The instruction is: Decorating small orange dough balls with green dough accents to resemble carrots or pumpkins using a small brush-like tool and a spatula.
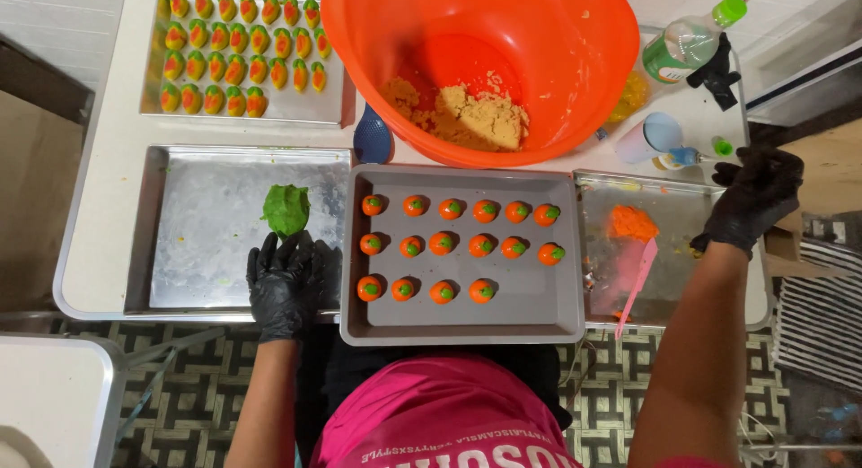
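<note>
Sixteen small orange balls (456, 245) with green tops sit in three rows on the grey middle tray (548, 315): six, six and four, so the last row has room left, which suggests the batch is partly done. Just left of that tray, the left hand (285, 279), black-gloved, rests flat and open on the steel tray (193, 244), fingertips just below a lump of green dough (286, 209) without gripping it. Off to the other side, the right hand (752, 199), also gloved, hangs loosely curled and empty at the far edge of the right-hand tray (678, 208), which holds a lump of orange dough (632, 222) and a pink spatula (638, 284). Behind these, an orange basin (557, 82) contains crumbly tan dough (471, 116), still a fair amount. At the back left, another tray (301, 109) carries rows of finished yellow-red-green pieces (235, 51). Bottles and a cup (648, 136) stand on the worktop (108, 163) near the basin.
</note>
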